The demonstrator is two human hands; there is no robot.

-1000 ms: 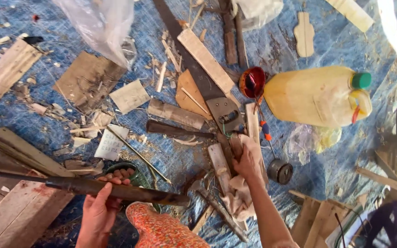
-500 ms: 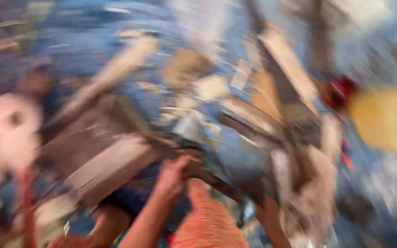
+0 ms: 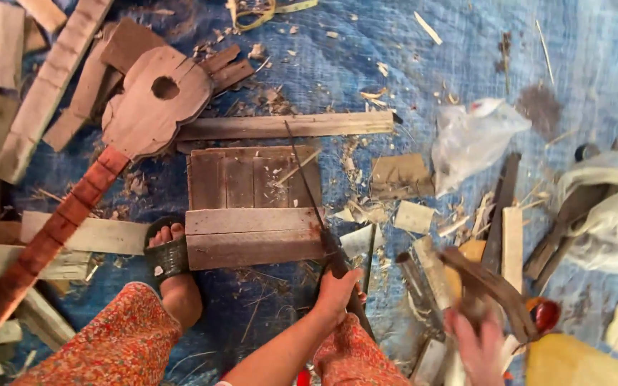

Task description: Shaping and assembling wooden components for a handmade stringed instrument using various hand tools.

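Left hand: closed round dark handle of thin blade lying across wooden board. Right hand: blurred, gripping curved wood piece. Clear plastic bag, upper right; yellow container, lower right.

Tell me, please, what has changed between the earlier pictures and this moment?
The view has swung left, bringing a guitar-shaped wooden body into sight. The left hand still grips the long dark blade, now over the wooden panel. The right hand, blurred, has left the scraps and lifts a curved dark piece.
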